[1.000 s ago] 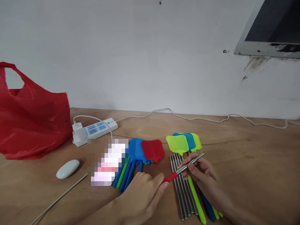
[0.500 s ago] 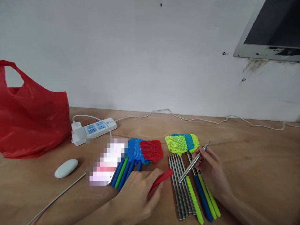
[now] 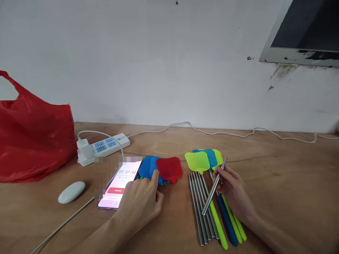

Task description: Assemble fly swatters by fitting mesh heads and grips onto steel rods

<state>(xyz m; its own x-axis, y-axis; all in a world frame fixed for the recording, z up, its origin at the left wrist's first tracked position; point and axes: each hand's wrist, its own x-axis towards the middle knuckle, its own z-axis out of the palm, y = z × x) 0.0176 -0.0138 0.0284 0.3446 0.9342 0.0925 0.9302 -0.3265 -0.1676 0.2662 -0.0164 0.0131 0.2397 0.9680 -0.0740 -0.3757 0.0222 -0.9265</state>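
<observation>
My left hand (image 3: 143, 199) is over a pile of fly swatter parts, index finger stretched toward the blue mesh heads (image 3: 147, 168); its other fingers are mostly hidden. A red swatter head (image 3: 169, 168) lies on the pile's right side. The handles beneath this hand are covered. My right hand (image 3: 231, 185) grips a silver metal rod (image 3: 214, 187), held at a slant. Below the rod lies a row of similar metal rods (image 3: 198, 211). Beside them are fly swatters with a yellow-green head (image 3: 197, 161), a blue handle (image 3: 227, 220) and yellow-green handles (image 3: 218, 224).
A phone showing a timer (image 3: 124, 176) lies left of the pile. Farther left are a white oval object (image 3: 71, 192), a power strip (image 3: 116, 143) with a plugged-in charger, and a red plastic bag (image 3: 34, 137). A white cable (image 3: 212, 133) runs along the wall.
My left hand has moved left onto the pile, and the red handle it held is out of sight. My right hand still holds the rod, now tilted more upright. The view has shifted slightly.
</observation>
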